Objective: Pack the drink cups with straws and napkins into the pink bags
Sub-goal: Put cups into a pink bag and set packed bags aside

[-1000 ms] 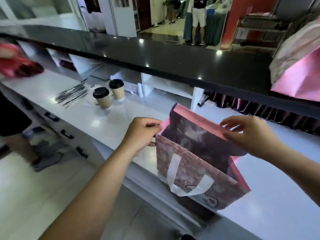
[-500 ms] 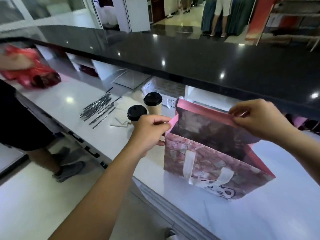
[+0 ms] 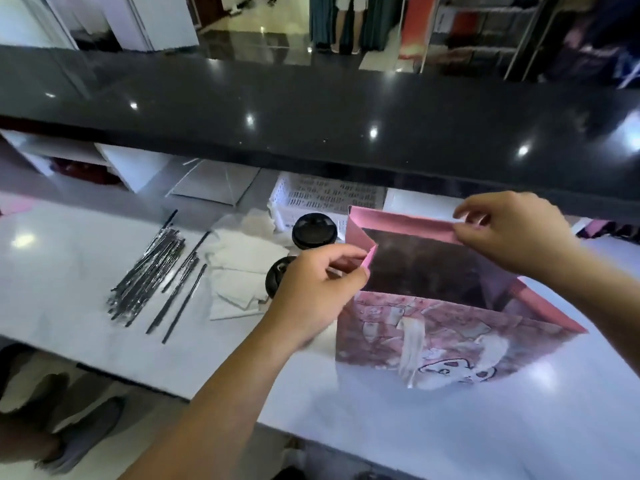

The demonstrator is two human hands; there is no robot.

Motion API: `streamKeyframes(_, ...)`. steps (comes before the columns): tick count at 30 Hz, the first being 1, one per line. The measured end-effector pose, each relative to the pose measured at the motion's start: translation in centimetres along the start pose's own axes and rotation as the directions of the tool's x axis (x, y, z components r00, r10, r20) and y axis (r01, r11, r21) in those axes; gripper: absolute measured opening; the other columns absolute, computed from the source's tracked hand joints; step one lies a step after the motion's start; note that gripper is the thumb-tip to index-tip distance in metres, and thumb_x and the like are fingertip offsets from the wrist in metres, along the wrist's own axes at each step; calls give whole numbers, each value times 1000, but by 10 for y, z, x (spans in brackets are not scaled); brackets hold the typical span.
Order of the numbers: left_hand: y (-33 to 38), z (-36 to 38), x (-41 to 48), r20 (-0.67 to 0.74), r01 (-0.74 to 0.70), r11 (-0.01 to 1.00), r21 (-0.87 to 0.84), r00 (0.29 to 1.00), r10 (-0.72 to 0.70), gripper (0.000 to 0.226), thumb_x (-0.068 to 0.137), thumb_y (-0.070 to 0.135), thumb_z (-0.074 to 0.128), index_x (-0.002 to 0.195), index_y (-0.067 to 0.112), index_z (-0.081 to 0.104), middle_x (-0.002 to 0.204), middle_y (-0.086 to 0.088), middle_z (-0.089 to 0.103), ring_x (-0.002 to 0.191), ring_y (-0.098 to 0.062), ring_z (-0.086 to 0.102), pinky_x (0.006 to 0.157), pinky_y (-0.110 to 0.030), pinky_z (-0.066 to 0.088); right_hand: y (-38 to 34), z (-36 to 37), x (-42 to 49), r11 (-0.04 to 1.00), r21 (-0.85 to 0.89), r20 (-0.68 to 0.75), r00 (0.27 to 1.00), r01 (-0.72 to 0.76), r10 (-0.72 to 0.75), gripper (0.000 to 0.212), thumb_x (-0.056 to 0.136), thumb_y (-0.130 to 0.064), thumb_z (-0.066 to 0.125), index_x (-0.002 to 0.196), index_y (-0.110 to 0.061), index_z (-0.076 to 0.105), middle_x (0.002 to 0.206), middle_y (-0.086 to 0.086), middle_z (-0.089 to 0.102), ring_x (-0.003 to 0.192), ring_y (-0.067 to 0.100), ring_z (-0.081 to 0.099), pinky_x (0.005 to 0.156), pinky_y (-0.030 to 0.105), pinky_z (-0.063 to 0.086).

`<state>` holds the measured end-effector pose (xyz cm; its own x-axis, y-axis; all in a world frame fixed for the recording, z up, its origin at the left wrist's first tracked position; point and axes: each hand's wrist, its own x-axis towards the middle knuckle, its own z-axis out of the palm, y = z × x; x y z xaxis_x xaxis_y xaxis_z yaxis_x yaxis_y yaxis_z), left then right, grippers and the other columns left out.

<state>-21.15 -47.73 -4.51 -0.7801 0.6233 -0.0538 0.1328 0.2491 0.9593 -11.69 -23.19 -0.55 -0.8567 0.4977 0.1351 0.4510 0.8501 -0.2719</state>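
1. The left hand (image 3: 311, 289) pinches the bag (image 3: 433, 334) at its left rim, the right hand (image 3: 512, 233) pinches the far rim, apparently spreading the mouth for loading.
2. The bag stands on the counter (image 3: 69, 306), cups (image 3: 313, 232) just left.

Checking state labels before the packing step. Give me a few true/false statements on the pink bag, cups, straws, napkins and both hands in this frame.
1. The left hand and the right hand both pinch the rim of the pink patterned paper bag. True.
2. The two black-lidded cups are inside the bag. False: they stand on the white counter, left of the bag.
3. The black wrapped straws lie on the counter left of the white paper napkins. True.
4. The bag lies flat, folded shut. False: it stands upright with its mouth open.
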Motion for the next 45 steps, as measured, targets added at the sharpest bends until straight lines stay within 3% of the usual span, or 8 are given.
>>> streamKeyframes(6,-11,-30,21,249,-68,997,-22,966,72,15,89,26,74,103,28,76,87,14,73,85,-9,70,78,-36,60,-32,12,-7,981,-136,-3,990,-138,138,25,85,-35,69,106,-23,72,109,7,73,99,37,65,78,39,49)
streamKeyframes(11,-30,-78,78,153,-144,982,125,980,124,13,90,22,72,101,28,75,93,12,75,87,-1,68,81,-20,50,-49,15,-34,979,-125,-41,986,-163,159,46,83,-37,69,124,-15,67,128,9,67,117,36,60,101,53,47)
streamKeyframes(16,-67,-94,153,293,-115,847,519,955,-50,65,77,44,82,135,35,54,139,0,48,128,-18,48,105,-33,39,-75,32,-92,972,-50,-116,968,-229,222,48,88,-48,66,128,-23,65,140,3,59,129,32,53,108,56,41)
streamKeyframes(20,-92,-80,178,447,-140,878,457,890,-91,72,45,52,85,111,45,58,115,6,67,109,-18,64,100,-45,51,-88,50,-128,960,20,-149,948,-280,280,56,86,-64,47,114,-25,74,134,0,64,132,28,53,109,58,38)
streamKeyframes(30,-92,-70,170,345,-207,904,374,936,71,54,55,37,74,107,43,61,105,14,66,111,-19,59,97,-46,51,-90,41,-127,979,103,-131,974,-173,186,50,89,-68,44,101,-31,76,114,-18,69,109,7,59,99,43,45)
streamKeyframes(36,-37,-88,131,185,-223,936,272,967,176,76,73,24,87,130,55,47,125,10,41,107,23,46,84,8,29,-86,0,-92,893,448,-118,987,-45,110,28,84,-60,61,104,-43,70,109,-28,68,103,-5,63,80,3,47)
streamKeyframes(41,25,-97,87,178,-434,882,184,897,404,87,67,33,92,137,52,44,133,14,46,125,1,51,103,-18,41,-93,-24,-45,779,611,-135,988,138,-69,55,80,-56,70,132,-47,56,132,-22,60,124,6,57,102,37,51)
streamKeyframes(45,58,-84,59,156,-573,809,131,818,554,81,67,28,92,137,30,51,134,8,50,129,-13,53,106,-33,46,-110,-47,-24,667,707,-117,969,234,-216,73,77,-45,82,142,-42,48,134,-15,59,123,6,59,101,39,51)
